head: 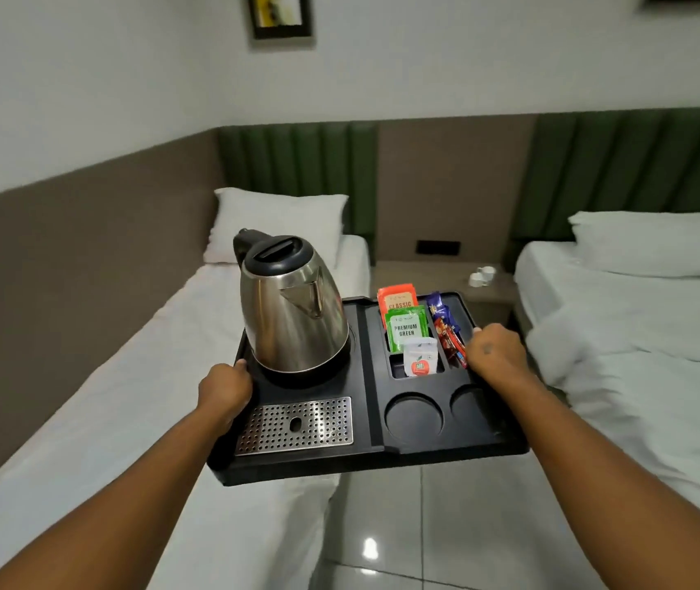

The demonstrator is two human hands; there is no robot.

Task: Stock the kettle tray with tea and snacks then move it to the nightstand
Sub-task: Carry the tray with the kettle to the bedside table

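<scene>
I hold a black kettle tray [375, 455] in the air between two beds. My left hand [224, 389] grips its left edge and my right hand [495, 350] grips its right edge. A steel kettle [292, 308] with a black lid stands on the tray's left half, behind a perforated metal drip grate [297, 424]. In the right compartments stand an orange tea packet [398, 300], a green tea packet [406, 327], a small white sachet [420, 357] and several snack sachets [446, 330]. Two round cup recesses [414, 417] hold nothing. The nightstand [424, 278] is just beyond the tray.
A white bed [105, 398] lies on the left and another bed [646, 334] on the right, each with a pillow. Two white cups [482, 275] sit on the nightstand. A glossy tiled floor [446, 538] runs between the beds. Green padded headboards line the wall.
</scene>
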